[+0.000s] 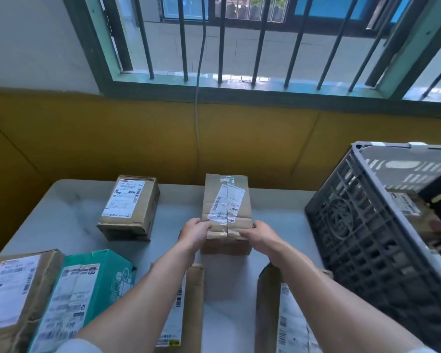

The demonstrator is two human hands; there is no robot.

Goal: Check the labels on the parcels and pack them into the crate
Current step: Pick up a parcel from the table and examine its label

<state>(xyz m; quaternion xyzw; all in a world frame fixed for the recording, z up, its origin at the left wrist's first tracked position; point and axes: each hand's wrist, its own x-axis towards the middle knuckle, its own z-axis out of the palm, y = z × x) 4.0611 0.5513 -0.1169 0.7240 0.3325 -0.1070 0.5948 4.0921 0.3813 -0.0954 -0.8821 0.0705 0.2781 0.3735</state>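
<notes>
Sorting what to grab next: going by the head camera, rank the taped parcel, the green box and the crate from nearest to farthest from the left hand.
1. Taped parcel: held by the left hand.
2. Green box: near-left.
3. Crate: far right.

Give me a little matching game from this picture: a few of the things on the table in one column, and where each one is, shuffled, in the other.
Things:
1. Taped brown parcel
2. Green parcel
3. Grey crate
4. Brown parcel with the upright label

Places:
A. far left of the table, untouched
B. right edge of the table
C. near left corner area
D. centre, between both hands

Pairs: 1-D, 2-C, 3-B, 4-A
</notes>
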